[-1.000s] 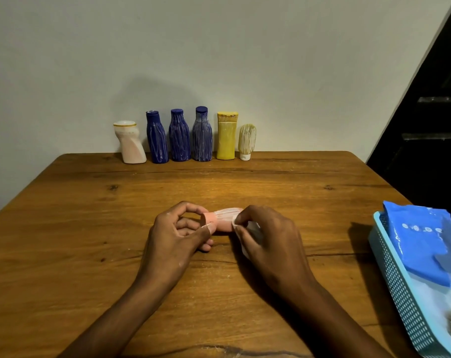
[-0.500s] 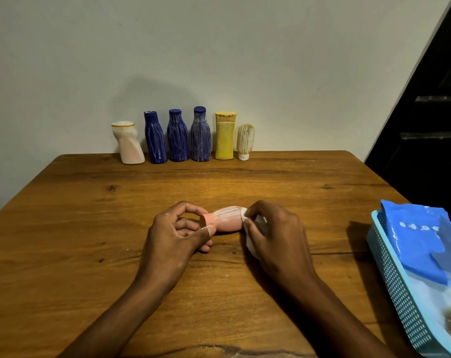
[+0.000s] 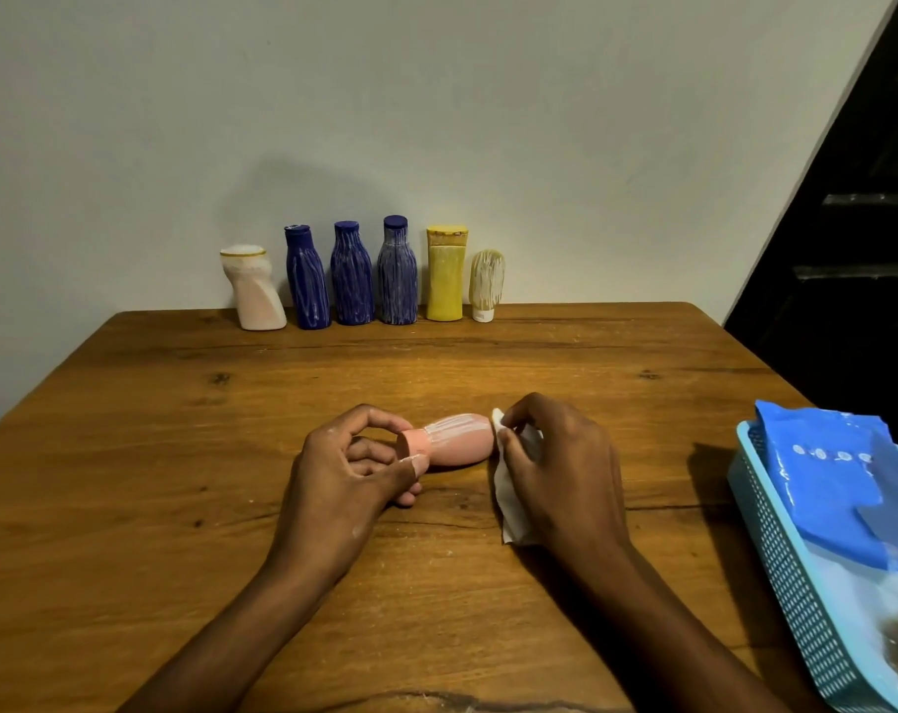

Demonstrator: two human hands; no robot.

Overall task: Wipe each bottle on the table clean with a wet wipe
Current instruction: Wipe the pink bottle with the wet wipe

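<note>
Right hand [image 3: 555, 465] slid its pinched wipe [image 3: 508, 501] (white) to bottle [image 3: 452, 445] base; left hand [image 3: 349, 470] pinches cap.

Left hand [image 3: 344, 476] pinches pink bottle [image 3: 452, 438] cap; right hand [image 3: 560, 470] holds wipe [image 3: 511, 501] at base.

A wooden table [image 3: 179, 455] stands against a plain pale wall [image 3: 436, 95], dark stairs [image 3: 858, 223] rightward.

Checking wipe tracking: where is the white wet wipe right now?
In the head view, the white wet wipe sits centre-right on the wooden table, gripped in the right hand, at the base end of the lying pink plastic bottle.
</note>
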